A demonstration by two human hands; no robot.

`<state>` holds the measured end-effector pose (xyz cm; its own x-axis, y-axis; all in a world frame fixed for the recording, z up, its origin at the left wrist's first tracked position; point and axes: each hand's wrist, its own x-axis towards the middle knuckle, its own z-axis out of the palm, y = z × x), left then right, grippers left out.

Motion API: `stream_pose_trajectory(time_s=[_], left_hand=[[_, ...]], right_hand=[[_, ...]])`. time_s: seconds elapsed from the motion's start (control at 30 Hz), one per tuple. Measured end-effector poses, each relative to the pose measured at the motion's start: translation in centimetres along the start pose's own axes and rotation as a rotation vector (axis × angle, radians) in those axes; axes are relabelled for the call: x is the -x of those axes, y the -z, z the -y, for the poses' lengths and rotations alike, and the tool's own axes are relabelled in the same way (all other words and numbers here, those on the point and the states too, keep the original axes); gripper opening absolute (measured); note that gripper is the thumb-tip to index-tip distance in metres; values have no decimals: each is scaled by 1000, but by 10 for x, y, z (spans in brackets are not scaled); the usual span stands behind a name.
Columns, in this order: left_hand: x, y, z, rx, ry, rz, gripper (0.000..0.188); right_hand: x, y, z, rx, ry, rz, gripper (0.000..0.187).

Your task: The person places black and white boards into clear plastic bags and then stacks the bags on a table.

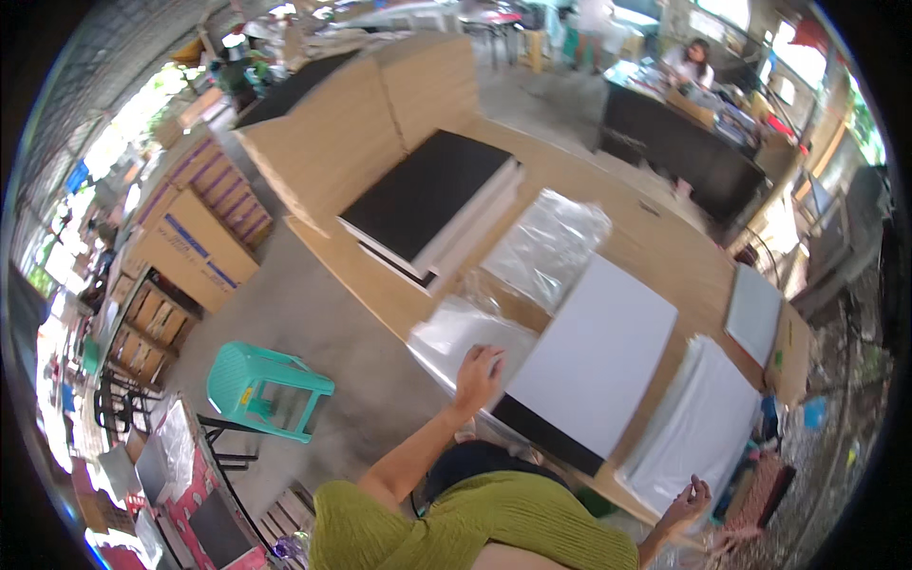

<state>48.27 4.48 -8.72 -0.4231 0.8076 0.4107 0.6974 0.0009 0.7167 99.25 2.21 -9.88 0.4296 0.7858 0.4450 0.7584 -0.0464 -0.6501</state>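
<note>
Single head-worn fisheye, steeply down over the worktable [655, 252]

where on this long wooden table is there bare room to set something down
Bare wood runs along the far edge of the table, between the clear plastic sheets and the small grey board. The near side is crowded: left hand on plastic, white board, white stack near right hand.

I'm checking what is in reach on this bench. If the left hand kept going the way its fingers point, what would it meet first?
The left hand already rests on a clear plastic sleeve. Further up the table, it would probably first reach the crumpled clear plastic bags, though depth is unclear; the white board lies beside its path.
</note>
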Motion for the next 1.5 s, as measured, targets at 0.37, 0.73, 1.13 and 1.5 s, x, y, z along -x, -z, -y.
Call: stream_pose_trajectory(time_s=[0.37,0.73,1.13,1.5], left_hand=[[-17,45,157,-603,209,-118,20],[-78,124,61,-188,198,67,14],[-79,104,48,573,206,188,58],[-79,94,19,319,163,117,16]], right_hand=[[-23,-121,260,-514,353,487,25],[30,-231,371,-629,810,1040,30],[43,-296,399,-735,384,1528,16],[59,-261,397,-799,523,1120,11]])
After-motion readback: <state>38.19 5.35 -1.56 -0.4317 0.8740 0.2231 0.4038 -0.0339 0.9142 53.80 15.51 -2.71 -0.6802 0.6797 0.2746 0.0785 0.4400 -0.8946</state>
